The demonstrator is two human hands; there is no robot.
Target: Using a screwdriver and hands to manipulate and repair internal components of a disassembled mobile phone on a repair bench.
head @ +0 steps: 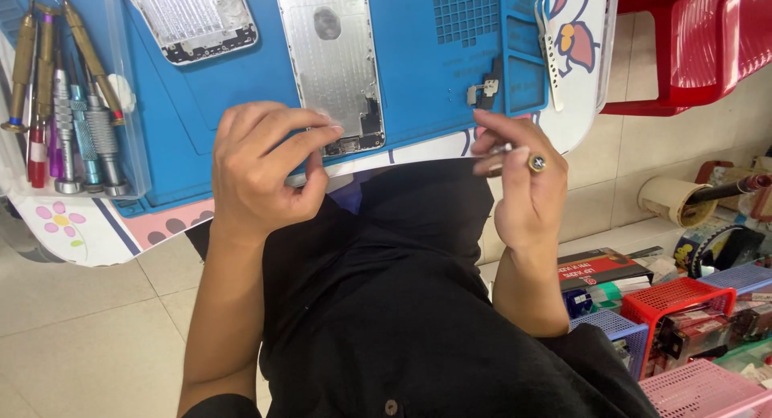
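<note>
Several screwdrivers (68, 104) stand in a clear holder (129, 128) at the far left of the desk (80, 225), their metal and coloured handles side by side. Right of them a blue work mat (418, 64) covers most of the desk top. On the mat lies a phone back shell (197, 20) with a dark rim, and beside it a second, longer silver phone housing (334, 64) with its inside facing up.

The left hand (261, 172) hangs just over the near end of that silver housing, fingers curled narrowly with thumb and forefinger pinched close together; whether anything small sits between them I cannot tell.

Further right, a small metal part (482, 90) rests on the mat near its compartment tray. Just below it the right hand (523, 185) is closed around a thin metal tool (498, 151), gripping it between thumb and fingertips, with a ring (536, 163) on one finger. A pair of tweezers (549, 60) lies on the mat's right edge.

Off the desk to the right, a red plastic chair (691, 40) stands on the tiled floor (80, 329), and a roll of tape (667, 199) and red, blue and pink baskets (683, 297) crowd the lower corner.
</note>
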